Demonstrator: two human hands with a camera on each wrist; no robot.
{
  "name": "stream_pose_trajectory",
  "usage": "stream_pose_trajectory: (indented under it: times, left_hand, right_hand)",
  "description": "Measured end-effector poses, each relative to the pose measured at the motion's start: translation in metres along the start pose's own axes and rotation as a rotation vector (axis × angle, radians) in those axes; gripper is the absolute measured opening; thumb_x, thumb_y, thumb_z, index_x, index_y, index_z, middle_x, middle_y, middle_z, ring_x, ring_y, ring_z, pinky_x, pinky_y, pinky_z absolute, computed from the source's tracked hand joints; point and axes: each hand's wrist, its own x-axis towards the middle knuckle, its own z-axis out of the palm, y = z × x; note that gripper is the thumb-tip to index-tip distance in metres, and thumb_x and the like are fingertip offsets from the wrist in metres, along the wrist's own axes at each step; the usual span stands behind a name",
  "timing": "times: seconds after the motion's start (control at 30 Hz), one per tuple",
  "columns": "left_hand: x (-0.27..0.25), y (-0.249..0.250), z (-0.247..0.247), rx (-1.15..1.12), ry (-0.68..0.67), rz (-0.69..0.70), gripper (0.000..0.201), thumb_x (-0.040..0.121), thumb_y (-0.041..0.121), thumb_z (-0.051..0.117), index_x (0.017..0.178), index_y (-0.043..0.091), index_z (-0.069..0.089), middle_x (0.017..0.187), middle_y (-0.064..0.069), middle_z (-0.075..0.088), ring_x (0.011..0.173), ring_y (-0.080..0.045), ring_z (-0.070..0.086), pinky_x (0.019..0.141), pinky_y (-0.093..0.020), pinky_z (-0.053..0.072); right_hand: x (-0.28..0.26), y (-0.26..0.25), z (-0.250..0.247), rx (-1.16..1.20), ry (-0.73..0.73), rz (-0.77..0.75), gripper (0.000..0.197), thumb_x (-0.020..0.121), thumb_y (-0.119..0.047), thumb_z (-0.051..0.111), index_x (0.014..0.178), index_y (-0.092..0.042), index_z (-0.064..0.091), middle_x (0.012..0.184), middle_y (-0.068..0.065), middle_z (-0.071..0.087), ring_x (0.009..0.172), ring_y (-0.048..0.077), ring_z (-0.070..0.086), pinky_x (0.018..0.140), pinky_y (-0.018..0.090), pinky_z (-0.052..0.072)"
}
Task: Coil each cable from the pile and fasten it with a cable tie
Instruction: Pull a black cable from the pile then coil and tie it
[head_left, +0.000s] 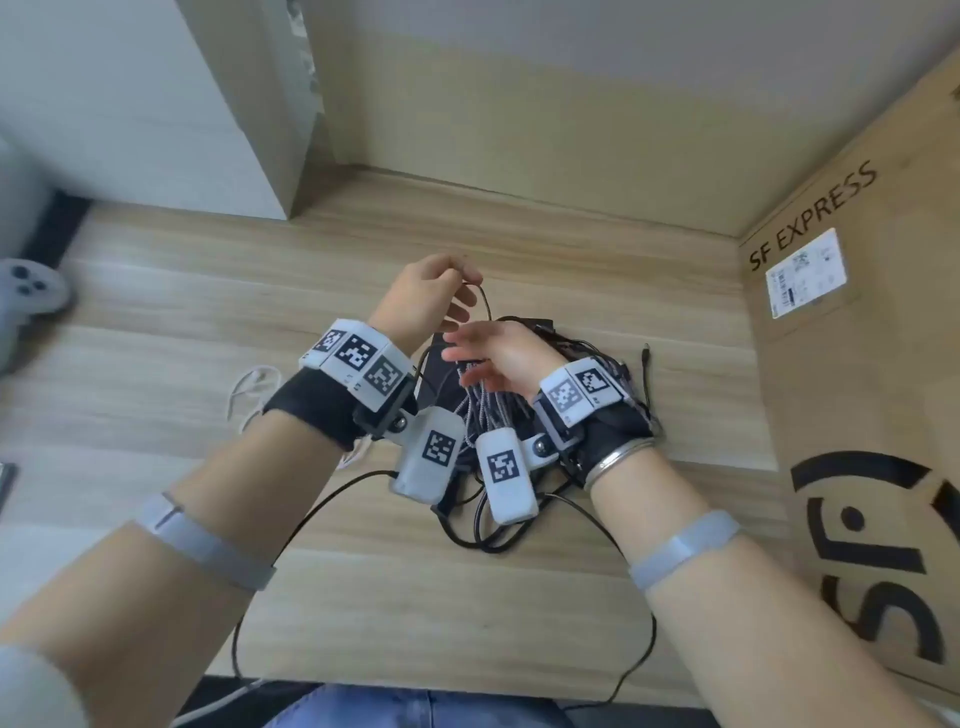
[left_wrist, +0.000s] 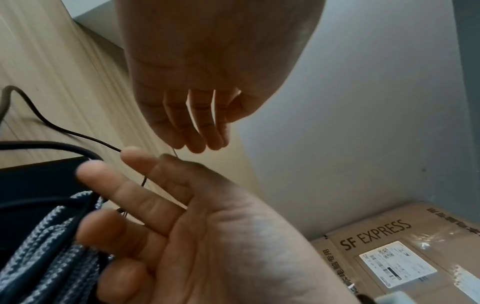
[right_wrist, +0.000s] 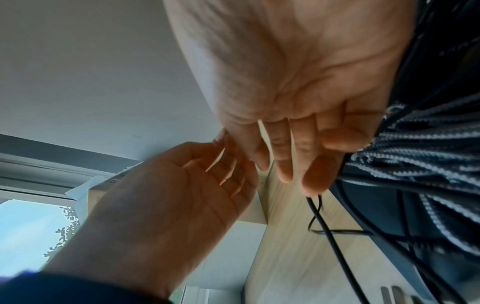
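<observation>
My left hand (head_left: 460, 288) is raised above the cable pile (head_left: 592, 358) and pinches a thin black cable (head_left: 485, 306) at its fingertips (left_wrist: 182, 144). That cable loops down to my right hand (head_left: 462, 358), which hovers over the pile with its fingers almost straight. In the right wrist view the thumb lies against the fingers (right_wrist: 315, 179), and the black cable (right_wrist: 327, 230) comes out just below them. Grey-and-black braided cables (head_left: 491, 410) lie beside the right hand (left_wrist: 124, 185), and whether it holds them is unclear. No cable tie is visible.
A flat black box (head_left: 434, 364) lies under the pile on the wooden table (head_left: 519, 571). A white cable (head_left: 249, 389) lies to the left. A large SF Express cardboard box (head_left: 857, 389) stands on the right, a white cabinet (head_left: 130, 104) at back left, and a grey controller (head_left: 28, 291) at far left.
</observation>
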Motion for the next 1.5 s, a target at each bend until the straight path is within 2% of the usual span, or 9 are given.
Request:
stream_pose_trajectory:
  times: [0.17, 0.4, 0.63, 0.77, 0.93, 1.07, 1.2, 1.37, 1.5]
  left_hand:
    - [0.005, -0.012, -0.009, 0.026, 0.026, -0.053, 0.031, 0.092, 0.006, 0.030, 0.080, 0.019, 0.056, 0.076, 0.002, 0.056, 0.063, -0.011, 0.052, 0.061, -0.021, 0.045]
    - [0.011, -0.031, -0.018, 0.108, 0.037, -0.101, 0.025, 0.092, 0.009, 0.033, 0.084, 0.019, 0.055, 0.082, 0.002, 0.055, 0.068, -0.010, 0.049, 0.064, -0.023, 0.042]
    - [0.016, -0.034, -0.023, 0.237, -0.059, -0.107, 0.018, 0.091, 0.009, 0.040, 0.094, 0.016, 0.055, 0.093, -0.003, 0.052, 0.077, -0.017, 0.045, 0.065, -0.025, 0.037]
    - [0.018, -0.030, -0.024, 0.339, -0.135, -0.093, 0.019, 0.094, 0.016, 0.042, 0.105, 0.013, 0.059, 0.097, -0.004, 0.054, 0.074, -0.015, 0.047, 0.065, -0.026, 0.037]
    - [0.013, -0.015, -0.019, 0.162, -0.315, -0.086, 0.035, 0.099, 0.034, 0.035, 0.112, 0.010, 0.057, 0.090, -0.003, 0.063, 0.088, -0.019, 0.057, 0.079, -0.024, 0.046]
    - [0.012, -0.009, -0.013, 0.201, -0.384, -0.040, 0.030, 0.093, 0.034, 0.048, 0.115, 0.014, 0.053, 0.098, -0.004, 0.062, 0.088, -0.018, 0.056, 0.072, -0.023, 0.045]
    - [0.015, -0.008, -0.012, 0.302, -0.417, 0.115, 0.019, 0.087, 0.027, 0.062, 0.104, 0.021, 0.055, 0.100, 0.000, 0.064, 0.082, 0.000, 0.061, 0.074, -0.010, 0.045]
    - [0.024, -0.016, -0.017, 0.186, -0.218, 0.041, 0.016, 0.093, 0.011, 0.050, 0.078, 0.017, 0.048, 0.074, -0.002, 0.063, 0.059, -0.008, 0.063, 0.071, -0.025, 0.052]
    - [0.031, -0.020, -0.025, 0.160, -0.078, -0.036, 0.020, 0.092, 0.000, 0.033, 0.091, 0.017, 0.042, 0.068, -0.003, 0.047, 0.051, -0.016, 0.046, 0.051, -0.026, 0.044]
  right_hand:
    - [0.003, 0.009, 0.004, -0.220, -0.054, -0.029, 0.028, 0.093, -0.021, 0.056, 0.120, -0.014, 0.055, 0.085, -0.004, 0.065, 0.057, 0.010, 0.047, 0.046, 0.017, 0.031]
    - [0.007, 0.015, 0.011, -0.312, 0.053, 0.007, 0.057, 0.087, -0.018, 0.063, 0.139, -0.014, 0.039, 0.095, 0.003, 0.056, 0.058, 0.008, 0.048, 0.051, 0.018, 0.035]
    - [0.000, 0.011, 0.002, -0.347, 0.120, -0.090, 0.019, 0.091, -0.020, 0.059, 0.107, -0.011, 0.064, 0.061, -0.016, 0.052, 0.041, -0.008, 0.046, 0.043, 0.006, 0.034]
    - [-0.008, 0.002, -0.012, -0.192, 0.169, -0.103, 0.010, 0.096, -0.021, 0.049, 0.093, -0.020, 0.059, 0.097, 0.000, 0.063, 0.084, 0.011, 0.058, 0.078, 0.024, 0.051]
    - [-0.018, -0.009, -0.024, 0.197, 0.256, -0.193, 0.017, 0.099, -0.014, 0.042, 0.086, -0.016, 0.052, 0.082, 0.004, 0.062, 0.070, 0.015, 0.065, 0.064, 0.027, 0.057]
    - [-0.021, -0.013, -0.026, 0.250, 0.268, -0.277, 0.016, 0.098, -0.011, 0.044, 0.088, -0.017, 0.055, 0.084, 0.002, 0.060, 0.074, 0.016, 0.064, 0.068, 0.030, 0.057]
    - [-0.019, -0.010, -0.018, 0.223, 0.238, -0.351, 0.017, 0.095, -0.005, 0.049, 0.090, -0.018, 0.059, 0.083, 0.001, 0.059, 0.076, 0.011, 0.061, 0.076, 0.033, 0.056]
    - [-0.023, -0.007, -0.030, 0.142, 0.237, -0.291, 0.019, 0.095, -0.007, 0.049, 0.096, -0.019, 0.064, 0.093, -0.001, 0.061, 0.090, 0.010, 0.059, 0.089, 0.025, 0.052]
    - [-0.023, 0.005, -0.050, -0.072, 0.389, -0.150, 0.027, 0.095, -0.002, 0.046, 0.099, -0.021, 0.064, 0.101, -0.001, 0.063, 0.089, 0.010, 0.060, 0.085, 0.025, 0.052]
